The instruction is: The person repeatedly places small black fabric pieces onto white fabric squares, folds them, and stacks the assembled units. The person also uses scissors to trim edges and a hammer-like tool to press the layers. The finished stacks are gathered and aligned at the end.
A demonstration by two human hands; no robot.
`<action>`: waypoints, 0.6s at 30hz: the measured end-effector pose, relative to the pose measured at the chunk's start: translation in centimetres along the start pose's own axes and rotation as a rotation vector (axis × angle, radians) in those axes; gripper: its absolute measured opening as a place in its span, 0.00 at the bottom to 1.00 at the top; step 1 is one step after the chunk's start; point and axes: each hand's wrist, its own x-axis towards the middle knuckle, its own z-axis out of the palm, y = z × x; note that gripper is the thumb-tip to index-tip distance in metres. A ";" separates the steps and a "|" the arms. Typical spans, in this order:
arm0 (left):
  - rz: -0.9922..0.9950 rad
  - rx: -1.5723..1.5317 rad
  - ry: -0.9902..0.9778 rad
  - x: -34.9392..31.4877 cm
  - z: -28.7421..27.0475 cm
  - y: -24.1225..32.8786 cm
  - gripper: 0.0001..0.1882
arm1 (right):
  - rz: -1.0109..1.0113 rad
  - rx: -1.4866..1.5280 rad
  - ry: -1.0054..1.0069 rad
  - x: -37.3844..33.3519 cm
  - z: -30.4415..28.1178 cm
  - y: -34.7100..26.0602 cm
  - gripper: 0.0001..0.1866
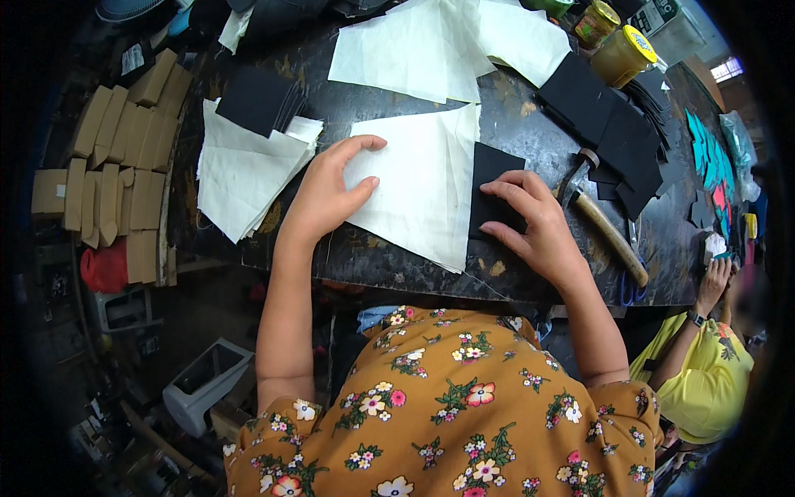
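A stack of white cloth pieces [418, 186] lies in front of me on the dark table. My left hand [331, 186] rests at its left edge, thumb and fingers apart, with the fingertips over the cloth. Partly under the stack's right side is a black square piece [494, 170]. Above that piece my right hand [534, 219] curves with thumb and fingers apart and nothing visible between them. Whether its fingertips touch the piece I cannot tell. To the left is another white cloth stack [244, 170], with a pile of black squares [261, 101] lying on its upper part.
A hammer [609, 236] and blue-handled scissors [631, 286] lie right of my right hand. Beyond are black pieces [613, 132], jars [623, 56] and more white cloth [414, 54]. Cardboard boxes [124, 124] are stacked left. A person in yellow [704, 381] works at right.
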 end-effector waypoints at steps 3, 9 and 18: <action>-0.037 -0.019 -0.011 0.0 0.0 0.0 0.26 | -0.070 -0.102 -0.073 -0.6 -0.6 -0.2 0.30; 0.015 0.020 -0.017 0.3 -0.2 -0.5 0.25 | -0.060 -0.060 -0.064 -0.7 -0.7 0.4 0.28; 0.053 0.114 0.059 -0.7 0.2 0.5 0.27 | 0.056 -0.040 0.176 -1.5 -5.1 3.2 0.21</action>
